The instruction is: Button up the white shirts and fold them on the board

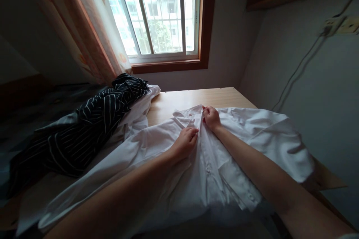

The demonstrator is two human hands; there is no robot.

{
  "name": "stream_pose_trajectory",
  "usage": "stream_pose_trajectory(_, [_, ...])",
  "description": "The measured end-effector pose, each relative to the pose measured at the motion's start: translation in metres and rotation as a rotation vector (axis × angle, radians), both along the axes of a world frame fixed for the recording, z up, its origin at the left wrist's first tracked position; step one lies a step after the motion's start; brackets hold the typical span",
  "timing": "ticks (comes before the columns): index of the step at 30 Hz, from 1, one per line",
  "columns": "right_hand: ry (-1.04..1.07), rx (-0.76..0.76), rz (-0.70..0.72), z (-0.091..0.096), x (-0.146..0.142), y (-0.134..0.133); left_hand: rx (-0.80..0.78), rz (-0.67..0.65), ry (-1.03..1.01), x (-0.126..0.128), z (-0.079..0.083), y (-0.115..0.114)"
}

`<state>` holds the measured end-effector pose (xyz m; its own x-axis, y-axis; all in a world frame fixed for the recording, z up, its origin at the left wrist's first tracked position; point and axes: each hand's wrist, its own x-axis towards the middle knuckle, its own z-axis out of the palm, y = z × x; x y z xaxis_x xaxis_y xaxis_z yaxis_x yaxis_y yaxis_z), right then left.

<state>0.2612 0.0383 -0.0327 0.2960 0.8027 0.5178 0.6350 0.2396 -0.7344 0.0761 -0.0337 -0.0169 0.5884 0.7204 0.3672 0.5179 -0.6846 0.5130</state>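
A white button-up shirt (157,149) lies spread front-up across a wooden table (193,99). My left hand (185,140) is closed on the shirt's front placket just below the collar. My right hand (211,117) pinches the placket edge at the collar, a little farther from me. Both hands sit close together at the shirt's centre line. Buttons show along the placket nearer to me.
A black shirt with white stripes (92,123) is heaped on the table's left side over another white garment (141,110). A window (157,15) with a curtain (92,26) is behind. A wall with a socket and cable (328,30) runs along the right.
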Motion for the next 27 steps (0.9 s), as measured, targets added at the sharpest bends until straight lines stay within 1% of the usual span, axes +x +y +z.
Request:
stream_pose_trajectory(3, [-0.009, -0.005, -0.002, 0.0, -0.002, 0.013, -0.002, -0.022, -0.023, -0.009, 0.001, 0.011])
stream_pose_trajectory(6, [-0.016, -0.01, -0.029, 0.0, 0.001, 0.026, 0.001, -0.042, -0.004, -0.013, 0.005, 0.034])
stream_pose_trajectory(10, [-0.048, -0.023, -0.062, 0.004, 0.008, 0.038, 0.133, -0.068, 0.122, -0.008, 0.004, 0.064])
stream_pose_trajectory(12, [-0.088, -0.035, -0.037, 0.006, 0.009, 0.038, 0.206, -0.081, 0.148, -0.004, 0.002, 0.074])
stream_pose_trajectory(15, [-0.192, -0.046, 0.071, 0.006, 0.0, 0.024, 0.264, -0.087, 0.123, 0.001, -0.002, 0.083])
stream_pose_trajectory(18, [-0.393, -0.077, 0.155, 0.002, -0.015, -0.001, 0.289, -0.104, 0.104, 0.003, -0.004, 0.09])
stream_pose_trajectory(20, [-0.487, -0.105, 0.198, -0.001, -0.022, -0.018, 0.3, -0.127, 0.099, 0.004, -0.004, 0.093])
stream_pose_trajectory(23, [-0.508, -0.106, 0.295, -0.003, -0.025, -0.034, 0.314, -0.125, 0.106, 0.002, -0.005, 0.094])
stream_pose_trajectory(25, [-0.505, -0.102, 0.305, -0.001, -0.021, -0.037, 0.319, -0.116, 0.116, 0.001, -0.005, 0.094])
stream_pose_trajectory(27, [-0.527, -0.113, 0.257, 0.003, -0.016, -0.037, 0.321, -0.109, 0.12, 0.0, -0.004, 0.093])
